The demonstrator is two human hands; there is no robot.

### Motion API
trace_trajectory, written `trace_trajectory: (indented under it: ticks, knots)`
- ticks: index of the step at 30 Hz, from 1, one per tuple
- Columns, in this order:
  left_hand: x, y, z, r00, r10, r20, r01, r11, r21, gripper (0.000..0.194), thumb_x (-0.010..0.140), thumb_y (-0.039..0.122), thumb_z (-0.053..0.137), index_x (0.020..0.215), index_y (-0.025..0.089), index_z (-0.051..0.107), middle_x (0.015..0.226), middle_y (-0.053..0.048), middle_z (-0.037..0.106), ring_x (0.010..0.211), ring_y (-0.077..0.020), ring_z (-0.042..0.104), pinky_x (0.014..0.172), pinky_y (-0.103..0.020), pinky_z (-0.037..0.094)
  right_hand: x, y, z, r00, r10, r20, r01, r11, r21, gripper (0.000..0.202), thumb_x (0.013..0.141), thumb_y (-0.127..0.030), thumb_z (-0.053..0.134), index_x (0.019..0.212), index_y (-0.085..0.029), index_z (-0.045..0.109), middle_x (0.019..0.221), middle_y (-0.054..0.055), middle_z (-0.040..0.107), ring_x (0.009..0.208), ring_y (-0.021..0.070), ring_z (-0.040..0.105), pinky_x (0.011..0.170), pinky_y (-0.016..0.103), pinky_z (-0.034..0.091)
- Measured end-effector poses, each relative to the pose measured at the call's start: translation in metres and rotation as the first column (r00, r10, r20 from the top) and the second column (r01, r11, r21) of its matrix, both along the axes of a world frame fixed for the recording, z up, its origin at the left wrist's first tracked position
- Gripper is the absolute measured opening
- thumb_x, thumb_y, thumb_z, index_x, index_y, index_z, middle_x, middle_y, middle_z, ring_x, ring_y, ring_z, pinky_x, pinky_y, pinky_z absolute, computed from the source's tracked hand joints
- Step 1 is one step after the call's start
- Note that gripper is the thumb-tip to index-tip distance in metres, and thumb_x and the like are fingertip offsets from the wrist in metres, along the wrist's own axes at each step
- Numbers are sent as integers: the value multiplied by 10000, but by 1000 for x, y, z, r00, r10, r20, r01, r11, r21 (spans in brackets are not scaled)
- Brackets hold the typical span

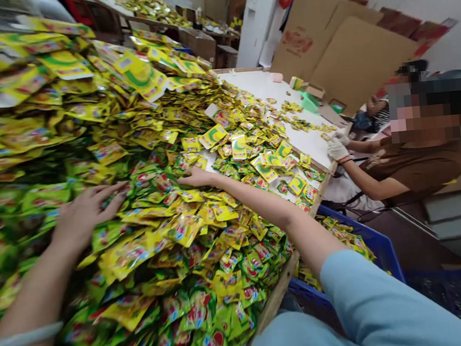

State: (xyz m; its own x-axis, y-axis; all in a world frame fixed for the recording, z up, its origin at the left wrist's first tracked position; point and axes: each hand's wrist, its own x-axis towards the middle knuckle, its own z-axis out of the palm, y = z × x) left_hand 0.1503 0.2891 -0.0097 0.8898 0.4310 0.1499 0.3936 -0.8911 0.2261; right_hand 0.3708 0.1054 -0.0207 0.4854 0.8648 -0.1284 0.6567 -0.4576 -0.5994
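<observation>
A deep heap of small glossy packets, yellow ones (130, 254) and green ones (205, 304) with red fruit pictures, covers the table. My left hand (83, 213) rests on green packets at the left, its fingers stretched to the right and apart, gripping nothing that I can see. Farther right, my right hand (198, 177) reaches in among green and yellow packets from the other side. Its fingers are extended and touch the packets, with the tips partly hidden. Between the two hands lies a mound of green packets (150, 174).
White tabletop (242, 80) shows behind, with a wooden edge (279, 292) along my side. A blue crate (381, 240) of packets stands below it. A co-worker in white gloves (337, 147) sits at the right. Large cardboard sheets (358, 59) lean behind.
</observation>
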Motion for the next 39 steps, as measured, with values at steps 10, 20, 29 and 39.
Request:
trace_trajectory:
  ticks: [10,20,29,39]
  knots:
    - [-37,-67,31,997,-77,-23,65,937,-343,700,953,589,297,1381,77,510,1393,-123,568,1257,-306,528,1073,-430,362,-47,-40,21,994,76,79,-94,962,255,372,877,-449,580,1086,-146,633,1100,99,618,1063,239,568,960,380,444]
    - [-99,-154,41,990,-66,126,94,967,-236,630,915,577,453,1442,230,441,1395,-106,575,1271,-300,512,1114,-517,273,-115,-114,25,967,126,223,-228,819,526,257,909,-379,559,1087,-196,588,1010,102,543,986,248,567,913,413,499]
    - [-175,-198,8,981,48,187,-34,997,-74,641,885,536,554,1457,272,430,1406,-103,517,1321,-305,429,1166,-531,223,-148,-145,1,873,216,438,-461,662,592,504,881,-462,585,1311,-232,455,1170,161,575,1090,333,567,919,543,509]
    - [-162,-184,-25,930,16,368,-61,992,112,560,922,434,474,1441,249,378,1363,-126,522,1281,-308,468,1151,-540,259,-150,-132,-7,870,158,468,-439,679,588,599,851,-601,553,1265,-172,490,1092,148,643,1052,315,587,987,510,473]
